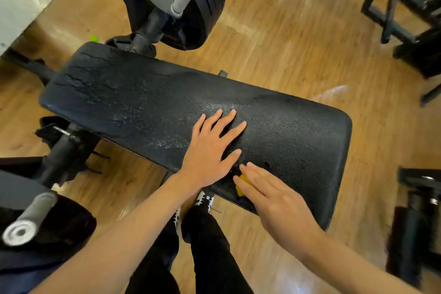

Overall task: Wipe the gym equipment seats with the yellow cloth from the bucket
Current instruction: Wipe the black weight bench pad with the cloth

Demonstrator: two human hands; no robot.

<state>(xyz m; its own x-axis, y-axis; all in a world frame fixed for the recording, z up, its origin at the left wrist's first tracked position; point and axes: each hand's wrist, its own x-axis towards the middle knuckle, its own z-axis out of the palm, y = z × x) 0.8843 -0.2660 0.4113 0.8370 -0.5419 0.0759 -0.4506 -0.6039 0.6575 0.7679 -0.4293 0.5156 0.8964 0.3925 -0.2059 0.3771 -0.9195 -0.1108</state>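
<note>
Risk: the yellow cloth (240, 186) is only pressed, not gripped, & sits close to the near edge of the seat pad (298, 131), so a stroke toward the body could shove it off onto the floor (274, 43). The torn spot (265, 164) by the right fingertips could snag it. The right hand (274, 200) lies flat over the cloth, fingers straight (blurred, so prob. pressing). The left hand (210, 150) is spread flat on bare pad just beside it, holding nothing.
</note>
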